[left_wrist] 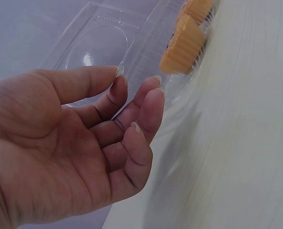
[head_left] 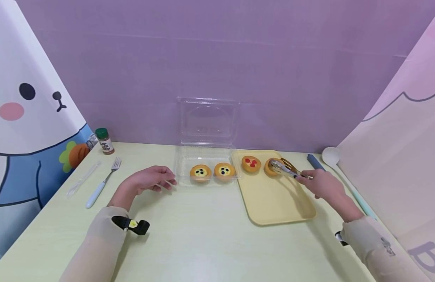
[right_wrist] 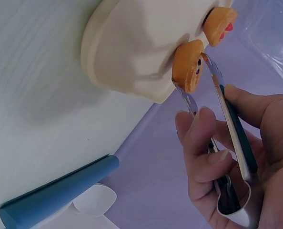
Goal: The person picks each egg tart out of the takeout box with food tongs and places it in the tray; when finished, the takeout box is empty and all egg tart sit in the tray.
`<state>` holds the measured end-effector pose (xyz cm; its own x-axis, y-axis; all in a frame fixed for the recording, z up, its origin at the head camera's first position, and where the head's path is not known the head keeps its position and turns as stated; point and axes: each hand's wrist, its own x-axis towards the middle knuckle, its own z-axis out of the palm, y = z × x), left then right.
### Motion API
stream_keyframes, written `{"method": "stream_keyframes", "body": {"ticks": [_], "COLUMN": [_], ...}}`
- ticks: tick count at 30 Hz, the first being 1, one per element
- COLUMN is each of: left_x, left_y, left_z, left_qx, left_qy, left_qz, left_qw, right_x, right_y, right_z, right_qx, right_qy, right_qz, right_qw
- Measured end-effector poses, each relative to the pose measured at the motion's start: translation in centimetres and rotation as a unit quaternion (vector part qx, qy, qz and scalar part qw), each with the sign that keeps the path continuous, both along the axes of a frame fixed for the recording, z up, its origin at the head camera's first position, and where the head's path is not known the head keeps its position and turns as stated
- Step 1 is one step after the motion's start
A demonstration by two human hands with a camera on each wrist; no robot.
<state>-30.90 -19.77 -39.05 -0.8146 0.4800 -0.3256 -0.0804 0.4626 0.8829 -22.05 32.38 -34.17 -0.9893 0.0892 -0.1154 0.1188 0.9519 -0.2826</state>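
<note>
My right hand [head_left: 323,184] grips a pair of metal tongs [right_wrist: 232,126] with dark green handle grips. Their tips stand on either side of a tart [right_wrist: 186,67] with dark berries at the right of the yellow tray [head_left: 277,203]. A tart with red topping [head_left: 251,164] sits left of it on the same tray. My left hand [head_left: 152,180] is beside the left edge of the open clear plastic container [head_left: 208,150], fingers loosely bent, thumb and index fingertips right at that edge. Inside the container are a left tart [head_left: 200,172] and a right tart [head_left: 224,171], both with dark berries.
A fork [head_left: 103,183], a clear wrapped utensil [head_left: 83,179] and a green-capped spice jar [head_left: 105,141] are at the left. Right of the tray lie a blue handle [head_left: 315,161] and a white spoon [head_left: 331,156] with a pale green handle. A purple backdrop [head_left: 217,70] stands behind the table.
</note>
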Motion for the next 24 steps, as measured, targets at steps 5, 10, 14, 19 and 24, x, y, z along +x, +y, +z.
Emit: {"method": "stream_keyframes", "body": {"ticks": [5, 10, 14, 19, 24], "left_x": [-0.03, -0.08, -0.13, -0.15, -0.07], "left_y": [-0.03, -0.05, -0.08, -0.09, -0.05], "left_z": [-0.05, -0.04, 0.02, -0.01, -0.04], "left_qx": [0.001, 0.002, -0.001, -0.001, 0.000], "left_qy": [0.000, -0.002, 0.000, 0.000, 0.000], "left_qz": [-0.001, 0.001, 0.001, -0.001, -0.001], "left_qw": [1.0000, 1.0000, 1.0000, 1.0000, 1.0000], "right_x": [0.04, 0.01, -0.03, -0.20, -0.38], "right_y": [-0.17, -0.27, -0.23, -0.16, -0.15], "right_z": [0.11, 0.20, 0.18, 0.05, 0.01], "right_qx": [0.006, 0.004, 0.001, -0.004, -0.015], "right_qy": [0.002, 0.005, 0.006, 0.008, 0.004], "right_qz": [0.001, 0.005, 0.010, 0.011, 0.012], "right_qw": [1.000, 1.000, 1.000, 1.000, 1.000]}}
